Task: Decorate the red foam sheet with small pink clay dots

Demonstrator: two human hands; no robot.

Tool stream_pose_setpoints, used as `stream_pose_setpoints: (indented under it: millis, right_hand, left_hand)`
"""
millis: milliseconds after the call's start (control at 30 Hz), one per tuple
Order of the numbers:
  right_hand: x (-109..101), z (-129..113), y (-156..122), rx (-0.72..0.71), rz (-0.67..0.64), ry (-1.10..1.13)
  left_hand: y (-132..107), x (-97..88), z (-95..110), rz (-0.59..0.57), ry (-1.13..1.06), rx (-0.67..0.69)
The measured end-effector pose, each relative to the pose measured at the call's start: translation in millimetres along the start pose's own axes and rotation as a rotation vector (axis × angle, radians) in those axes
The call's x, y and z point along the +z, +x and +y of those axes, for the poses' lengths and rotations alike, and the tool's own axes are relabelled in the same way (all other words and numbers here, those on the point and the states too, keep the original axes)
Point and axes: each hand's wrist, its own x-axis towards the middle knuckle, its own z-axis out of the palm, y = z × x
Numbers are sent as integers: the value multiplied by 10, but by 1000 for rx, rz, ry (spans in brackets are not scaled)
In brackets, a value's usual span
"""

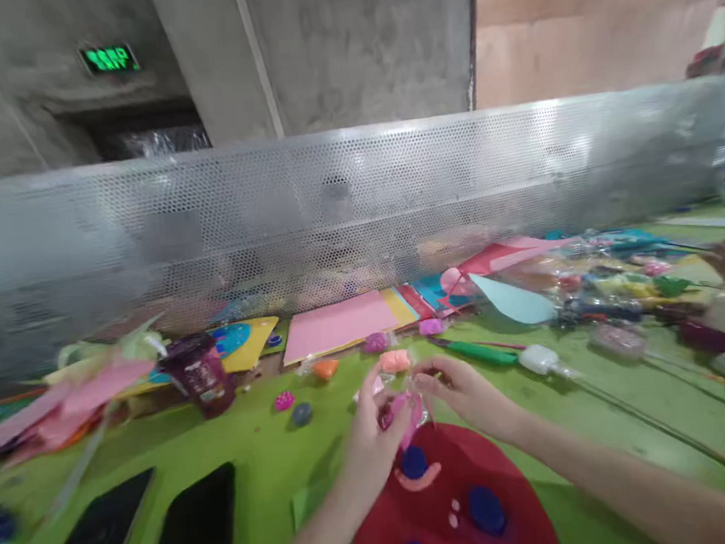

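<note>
My left hand (pixel 375 433) is closed around a soft pink piece of modelling clay (pixel 403 415) with clear plastic about it. Just to the right, the bent fingers of my right hand (pixel 463 386) pinch the clear plastic wrapper (pixel 423 413); the exact grip is blurred. Below both hands lies a red rounded sheet (pixel 504 481) bearing dark blue discs (pixel 486 510), a curved pink strip (pixel 419 479) and small pale pink dots. Beyond my fingertips sits an orange-pink clay block (pixel 395 360).
Two black phones (pixel 195 528) lie at the left front. A dark purple cup (pixel 199 377) stands behind them, near pink paper (pixel 342 325). Wrapped clay and a green-handled tool (pixel 482 353) lie to the right. A perforated metal panel (pixel 331 215) borders the green table's (pixel 264 452) back.
</note>
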Motion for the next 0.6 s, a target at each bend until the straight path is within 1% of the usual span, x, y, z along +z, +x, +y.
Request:
stream_pose_setpoints:
  millis: [100, 267, 433, 500, 567, 600]
  right_hand:
    - [19, -37, -23, -19, -7, 5]
    - [38, -50, -27, -52, 43, -17]
    - [27, -61, -38, -61, -2, -40]
    - [32, -94, -59, -56, -4, -62]
    - [-8, -127, -65, -50, -7, -91]
    - [-71, -133, -55, -45, -6, -108]
  left_hand:
    - [11, 20, -27, -20, 10, 24]
    - [11, 35, -23, -32, 8, 20]
    - [16, 25, 20, 41, -53, 7]
    - [1, 32, 37, 19, -23, 26]
    - [-27, 38, 50, -13, 23, 44]
    - [-39, 35, 54, -11, 54, 55]
